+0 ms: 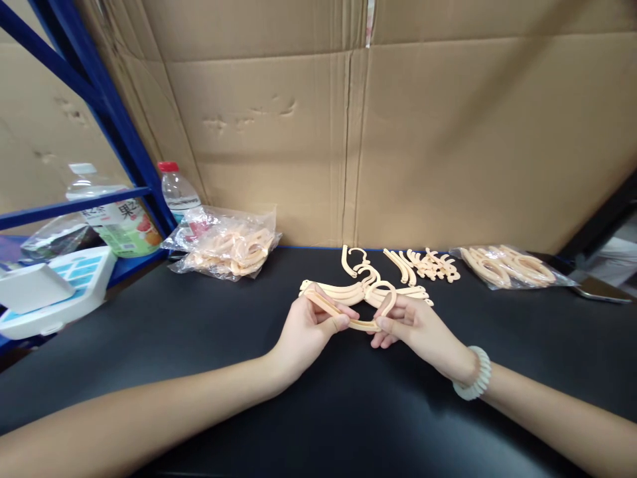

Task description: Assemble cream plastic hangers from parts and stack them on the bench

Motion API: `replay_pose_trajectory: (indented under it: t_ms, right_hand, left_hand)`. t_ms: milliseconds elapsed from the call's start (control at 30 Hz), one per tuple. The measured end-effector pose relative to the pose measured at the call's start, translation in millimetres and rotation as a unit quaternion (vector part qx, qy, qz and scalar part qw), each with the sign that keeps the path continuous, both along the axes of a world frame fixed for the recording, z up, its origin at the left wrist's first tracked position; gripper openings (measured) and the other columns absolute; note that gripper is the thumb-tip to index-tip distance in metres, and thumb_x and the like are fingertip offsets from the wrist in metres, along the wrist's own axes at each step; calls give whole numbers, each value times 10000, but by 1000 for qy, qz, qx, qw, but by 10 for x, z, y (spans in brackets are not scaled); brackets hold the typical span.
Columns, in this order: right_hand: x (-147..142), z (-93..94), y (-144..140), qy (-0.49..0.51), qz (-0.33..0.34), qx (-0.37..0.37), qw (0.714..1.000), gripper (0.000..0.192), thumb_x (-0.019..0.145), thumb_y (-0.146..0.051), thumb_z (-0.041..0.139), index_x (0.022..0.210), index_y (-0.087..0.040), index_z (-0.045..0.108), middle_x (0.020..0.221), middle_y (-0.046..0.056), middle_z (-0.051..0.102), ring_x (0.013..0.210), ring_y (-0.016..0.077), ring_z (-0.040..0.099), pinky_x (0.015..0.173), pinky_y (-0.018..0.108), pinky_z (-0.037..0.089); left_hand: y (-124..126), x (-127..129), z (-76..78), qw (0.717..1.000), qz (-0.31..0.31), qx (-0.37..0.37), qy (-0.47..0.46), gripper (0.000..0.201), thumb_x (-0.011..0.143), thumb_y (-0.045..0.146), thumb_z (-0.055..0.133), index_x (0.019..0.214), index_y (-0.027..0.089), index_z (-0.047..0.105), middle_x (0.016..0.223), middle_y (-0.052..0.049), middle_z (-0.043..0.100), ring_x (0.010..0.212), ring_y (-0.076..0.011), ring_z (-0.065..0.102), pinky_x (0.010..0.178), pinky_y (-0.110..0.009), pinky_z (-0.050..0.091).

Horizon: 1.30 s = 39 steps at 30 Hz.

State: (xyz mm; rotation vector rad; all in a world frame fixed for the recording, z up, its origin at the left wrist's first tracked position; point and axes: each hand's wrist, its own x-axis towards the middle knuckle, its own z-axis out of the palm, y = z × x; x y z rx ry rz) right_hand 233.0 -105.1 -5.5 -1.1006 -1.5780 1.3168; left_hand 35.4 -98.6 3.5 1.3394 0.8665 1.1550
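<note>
joining two peach plastic pieces appears to be the step in hand: the left hand [307, 330] pinches a hanger arm [343, 317] between thumb and fingers, while the right hand [408, 325] pinches the hook piece [382, 292] where it meets that arm. both pieces sit just in front of the pile of hangers [361, 287] on the black table [199, 345], with loose hooks [428, 264] and two bags of parts [229, 247] behind that pile. judged next: pressing the hook squarely home, keeping both pinches firm.
</note>
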Motion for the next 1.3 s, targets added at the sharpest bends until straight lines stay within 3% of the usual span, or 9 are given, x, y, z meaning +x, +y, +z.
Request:
replay_pose_trajectory:
  t_ms: [267,467,733,833,933,1033,1100,1200,1300]
  right_hand:
    - [16,63,-15,31,10,8,999,363,769,-521,657,812,-172,570,805,31,606,752,161,622,593,285,565]
    - [31,76,-30,7,-4,12,1000,389,789,-550,620,762,-164,585,596,-35,502,495,84,498,477,236,498]
    - [25,74,-34,5,22,11,1000,331,774,-479,666,814,-154,621,616,-27,535,513,93,545,447,218,509]
    - [14,67,-36,29,35,-3,999,296,750,-421,706,834,-167,581,587,-45,552,483,102,574,428,218,515]
    - [-2,63,-45,51,34,-9,998,297,730,-386,730,813,-172,542,600,-35,598,498,119,618,458,229,538]
    - [-23,60,-58,66,27,-21,997,318,711,-386,744,790,-173,521,645,-1,648,556,152,664,506,257,566]
    - [-22,66,-55,74,26,-22,997,325,698,-381,756,791,-173,524,676,12,666,574,162,675,521,268,572]
    - [57,108,9,72,-9,20,997,308,733,-413,723,808,-172,546,671,15,662,571,163,671,536,285,570]
    - [283,193,163,20,-89,135,987,270,799,-433,649,830,-175,575,629,13,636,555,159,639,540,302,550]
  left_hand:
    - [-41,4,32,998,22,-35,-52,350,679,237,797,903,135,548,827,-70,730,810,-230,704,730,-351,578]
    - [-34,5,42,998,20,-51,-40,357,703,253,784,914,141,519,822,-73,729,824,-226,706,731,-332,578]
    - [-30,18,62,998,14,-56,-14,358,749,283,748,957,150,488,848,-80,729,829,-212,703,735,-322,578]
    - [-32,40,50,999,-9,-32,5,350,775,311,717,995,156,493,936,-85,708,837,-210,694,673,-300,578]
    - [-34,49,22,997,-67,-23,25,394,739,257,747,1032,155,505,887,-57,700,780,-190,692,659,-290,569]
    - [-26,38,15,988,-141,-24,53,292,716,202,761,912,123,559,787,-44,702,692,-151,680,723,-296,553]
    - [-18,32,29,985,-159,-34,59,226,719,204,757,819,109,578,771,-54,702,679,-145,674,721,-286,545]
    - [-14,38,66,987,-136,-73,35,242,710,220,767,798,111,570,801,-69,715,675,-145,674,693,-276,545]
    - [-19,47,95,990,-109,-91,19,264,705,233,775,789,117,553,807,-81,724,676,-138,673,676,-253,538]
